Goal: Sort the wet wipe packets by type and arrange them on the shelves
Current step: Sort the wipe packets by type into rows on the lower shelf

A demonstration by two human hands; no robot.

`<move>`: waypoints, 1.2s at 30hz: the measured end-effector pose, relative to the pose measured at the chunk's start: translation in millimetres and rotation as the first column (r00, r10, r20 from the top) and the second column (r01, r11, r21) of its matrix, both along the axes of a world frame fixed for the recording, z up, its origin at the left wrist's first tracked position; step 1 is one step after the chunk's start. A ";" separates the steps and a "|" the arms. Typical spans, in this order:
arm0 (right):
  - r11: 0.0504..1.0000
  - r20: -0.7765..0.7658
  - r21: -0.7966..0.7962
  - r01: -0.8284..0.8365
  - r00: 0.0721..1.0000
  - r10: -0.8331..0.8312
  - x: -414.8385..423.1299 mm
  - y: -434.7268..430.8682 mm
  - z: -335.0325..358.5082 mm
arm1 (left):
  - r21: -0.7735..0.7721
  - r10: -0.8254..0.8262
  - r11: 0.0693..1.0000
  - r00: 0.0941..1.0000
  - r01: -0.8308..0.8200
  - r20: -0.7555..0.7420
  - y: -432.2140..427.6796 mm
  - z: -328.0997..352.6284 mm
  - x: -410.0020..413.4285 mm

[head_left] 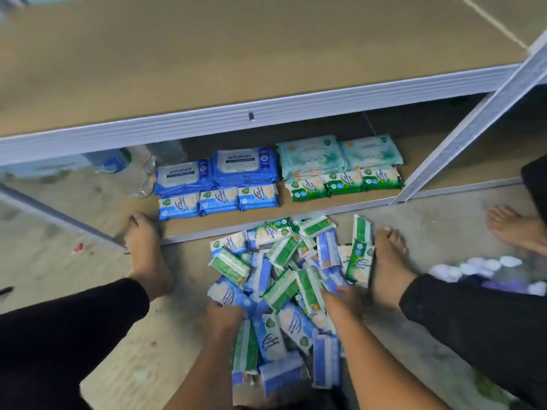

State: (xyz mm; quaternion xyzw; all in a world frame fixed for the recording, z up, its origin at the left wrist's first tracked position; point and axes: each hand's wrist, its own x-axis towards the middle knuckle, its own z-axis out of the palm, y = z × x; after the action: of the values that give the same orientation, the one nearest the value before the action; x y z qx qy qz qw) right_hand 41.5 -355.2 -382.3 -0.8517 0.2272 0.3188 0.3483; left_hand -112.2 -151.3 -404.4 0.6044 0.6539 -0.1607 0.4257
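Stockroom or shop back room, metal rack [473, 128] with bare board shelves [236, 54], rough concrete floor [44, 247], wipe packets [245, 170] lined up by type on the lowest shelf, loose heap [281, 276] in front, bottles [142, 173] beside

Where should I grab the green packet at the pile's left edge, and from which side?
Pinch the green packet across its narrow width, mid-length, with one long edge on each side. It is probably best to come from above and the left: it lies on top of the pile, uncovered, with bare floor beside it.
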 end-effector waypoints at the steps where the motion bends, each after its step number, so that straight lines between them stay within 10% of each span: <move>1: 0.996 -0.031 -0.072 0.057 0.998 -0.060 -17.4 -6.8 -1.6 | -0.026 0.058 0.998 0.997 -0.059 -0.049 -1.7 -20.0 -18.5; 11: 0.950 -0.403 0.015 0.312 0.871 -0.280 -51.8 -10.8 -19.3 | -0.132 0.011 0.990 0.958 -0.050 -0.286 -30.3 -26.4 -55.1; 23: 0.920 -0.077 -0.211 0.329 0.933 -0.351 -36.7 3.1 -32.3 | -0.115 0.188 0.974 0.979 -0.196 -0.073 -60.8 -33.8 19.8; 36: 0.991 -0.156 -0.094 -0.093 0.985 0.078 -8.0 12.0 23.9 | -0.199 -0.448 0.874 0.894 0.444 0.028 -57.4 23.8 27.6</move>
State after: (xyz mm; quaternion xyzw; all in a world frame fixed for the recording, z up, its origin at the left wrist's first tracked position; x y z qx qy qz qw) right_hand 33.5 -343.2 -358.5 -0.8504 0.2321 0.3855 0.2726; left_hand -84.6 -208.6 -380.6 0.6912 0.4816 -0.3252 0.4297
